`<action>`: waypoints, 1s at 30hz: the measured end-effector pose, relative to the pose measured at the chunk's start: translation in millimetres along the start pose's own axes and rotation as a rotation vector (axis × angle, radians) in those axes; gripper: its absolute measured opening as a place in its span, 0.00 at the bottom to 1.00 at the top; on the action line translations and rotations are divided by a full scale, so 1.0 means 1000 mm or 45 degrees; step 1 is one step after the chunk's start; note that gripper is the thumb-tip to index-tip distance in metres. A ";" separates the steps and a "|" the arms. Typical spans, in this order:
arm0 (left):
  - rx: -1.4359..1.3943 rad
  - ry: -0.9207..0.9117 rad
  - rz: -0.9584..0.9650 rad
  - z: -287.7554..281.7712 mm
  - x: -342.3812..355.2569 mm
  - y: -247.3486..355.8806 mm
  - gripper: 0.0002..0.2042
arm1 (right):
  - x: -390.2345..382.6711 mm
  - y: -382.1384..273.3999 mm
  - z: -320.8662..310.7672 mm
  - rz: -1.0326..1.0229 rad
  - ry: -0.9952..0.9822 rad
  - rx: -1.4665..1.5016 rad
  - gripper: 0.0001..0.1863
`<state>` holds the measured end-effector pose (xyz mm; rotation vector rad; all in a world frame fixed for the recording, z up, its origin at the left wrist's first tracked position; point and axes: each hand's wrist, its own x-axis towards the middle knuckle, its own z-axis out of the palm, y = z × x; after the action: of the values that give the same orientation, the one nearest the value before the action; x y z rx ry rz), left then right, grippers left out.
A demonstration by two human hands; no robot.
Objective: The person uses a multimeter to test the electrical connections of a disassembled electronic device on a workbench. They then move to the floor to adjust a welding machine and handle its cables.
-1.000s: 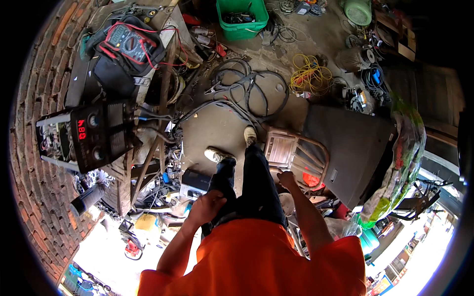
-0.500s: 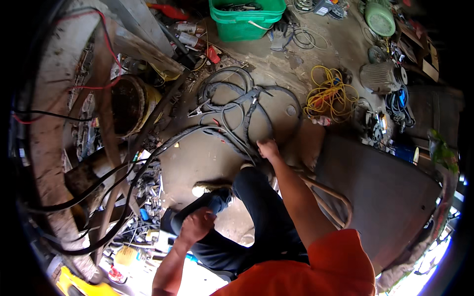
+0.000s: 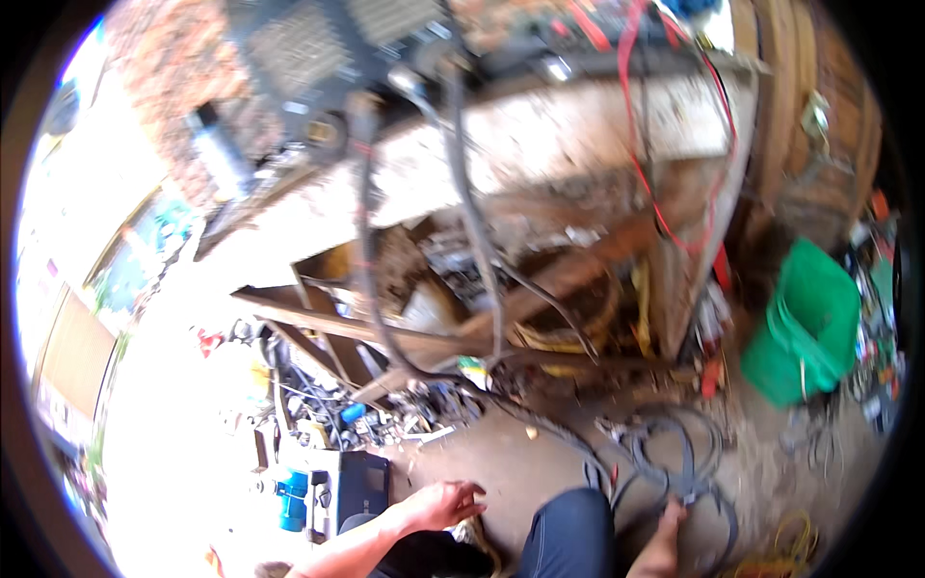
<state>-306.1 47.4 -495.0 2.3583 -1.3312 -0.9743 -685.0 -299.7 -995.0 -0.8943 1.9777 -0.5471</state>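
Note:
Thick black cables (image 3: 544, 424) run down from a dark vented machine (image 3: 299, 48) on a bench and reach a loose coil (image 3: 665, 462) on the floor. My right hand (image 3: 672, 517) is low at the coil's near side, its fingers closed on a black cable, though blur softens the grip. My left hand (image 3: 451, 505) hovers over my left leg, fingers loosely bent and apart, with nothing in it. A clamp (image 3: 609, 429) lies by the coil.
The white-topped wooden bench (image 3: 559, 135) has brown braces below and a red wire (image 3: 631, 125) hanging from it. A green bucket (image 3: 805, 323) stands at the right. Scrap (image 3: 424, 409) litters the floor under the bench. A dark box (image 3: 364, 486) sits left of my legs.
My view has swung to the left and up, bringing the bench and vented machine into sight. My right hand still stays by the cable coil, and my left hand has lifted with its fingers loosening.

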 end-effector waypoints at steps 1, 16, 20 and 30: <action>-0.107 0.047 0.046 -0.012 -0.019 0.004 0.16 | -0.013 -0.003 -0.002 0.003 0.000 -0.012 0.28; 1.895 1.930 0.430 -0.416 -0.023 0.272 0.11 | -0.184 -0.096 -0.069 0.041 -0.224 0.897 0.09; 1.839 1.721 0.071 -0.420 -0.012 0.289 0.09 | -0.192 -0.101 -0.086 0.040 -0.238 0.903 0.10; 1.547 2.040 -0.070 -0.405 0.001 0.282 0.22 | -0.159 -0.109 -0.069 -0.316 -0.379 0.750 0.23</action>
<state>-221.4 -145.2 -49.1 2.3858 -1.0010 1.9312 -644.9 -245.8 -801.5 -0.7879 1.3324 -1.0109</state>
